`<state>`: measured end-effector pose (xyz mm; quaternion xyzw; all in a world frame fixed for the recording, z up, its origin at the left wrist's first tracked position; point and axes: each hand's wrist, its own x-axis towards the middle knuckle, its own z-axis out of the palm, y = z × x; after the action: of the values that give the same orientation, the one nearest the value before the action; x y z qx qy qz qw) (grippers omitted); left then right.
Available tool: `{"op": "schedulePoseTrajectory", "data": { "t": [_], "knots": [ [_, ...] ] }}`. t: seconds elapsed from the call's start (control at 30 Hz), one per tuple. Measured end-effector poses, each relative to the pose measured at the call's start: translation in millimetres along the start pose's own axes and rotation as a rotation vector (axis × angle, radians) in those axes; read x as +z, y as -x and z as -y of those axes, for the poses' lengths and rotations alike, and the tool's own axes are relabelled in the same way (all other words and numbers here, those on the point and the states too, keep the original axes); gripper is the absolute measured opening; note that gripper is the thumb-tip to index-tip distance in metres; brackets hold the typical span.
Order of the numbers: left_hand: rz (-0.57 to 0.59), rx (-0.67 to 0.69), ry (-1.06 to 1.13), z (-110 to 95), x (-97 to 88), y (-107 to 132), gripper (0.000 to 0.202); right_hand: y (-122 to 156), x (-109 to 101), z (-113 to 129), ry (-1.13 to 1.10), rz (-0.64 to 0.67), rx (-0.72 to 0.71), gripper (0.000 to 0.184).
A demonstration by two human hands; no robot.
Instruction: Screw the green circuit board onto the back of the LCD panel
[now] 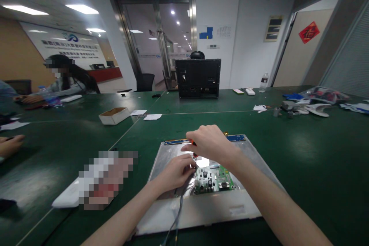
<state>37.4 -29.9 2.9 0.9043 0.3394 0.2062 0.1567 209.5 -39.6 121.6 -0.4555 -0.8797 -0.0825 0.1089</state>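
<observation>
A flat metal display panel [256,169] lies on the table in front of me, with a green circuit board [215,180] on it. My right hand [211,143] is closed around the red handle of a screwdriver [196,156], held upright with its shaft pointing down at the board's upper left corner. Beside that shaft, my left hand [180,170] has its fingers pinched together; what is between them is hidden. Dark cables [179,213] run from beneath the left hand toward me. Along the panel's far edge sits a narrow blue circuit strip [236,137].
Left of the panel lies a partly blurred white object [67,196]. Farther off are a small open box [113,116], white papers [152,117] and an upright black monitor back [198,78]. A water bottle [263,82] stands at the right. Another person [69,78] sits at the left.
</observation>
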Motion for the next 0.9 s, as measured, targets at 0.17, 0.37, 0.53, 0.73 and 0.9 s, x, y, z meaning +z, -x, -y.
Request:
{"op": "schedulePoseTrajectory", "data": {
  "t": [0.17,0.37,0.53,0.73,0.9],
  "knots": [
    [-0.024,-0.013,0.016,-0.9,0.6,0.0,0.017,-0.1,0.9,-2.0,-0.014,0.007,-0.042,0.014],
    [-0.045,-0.008,0.037,-0.9,2.6,-0.2,0.016,5.2,-2.0,-11.0,-0.107,0.023,-0.089,0.017],
    [-0.015,-0.047,0.076,-2.0,3.4,-0.2,0.015,2.6,-1.7,-8.9,-0.064,0.004,-0.046,0.029],
    [0.003,-0.077,0.111,-2.6,4.6,-0.4,0.018,2.0,-1.4,-2.4,-0.038,-0.003,-0.057,0.012],
    [0.042,-0.086,0.065,1.5,7.6,-0.6,0.019,5.2,-4.5,-3.1,-0.08,0.01,-0.111,0.016]
  ]
}}
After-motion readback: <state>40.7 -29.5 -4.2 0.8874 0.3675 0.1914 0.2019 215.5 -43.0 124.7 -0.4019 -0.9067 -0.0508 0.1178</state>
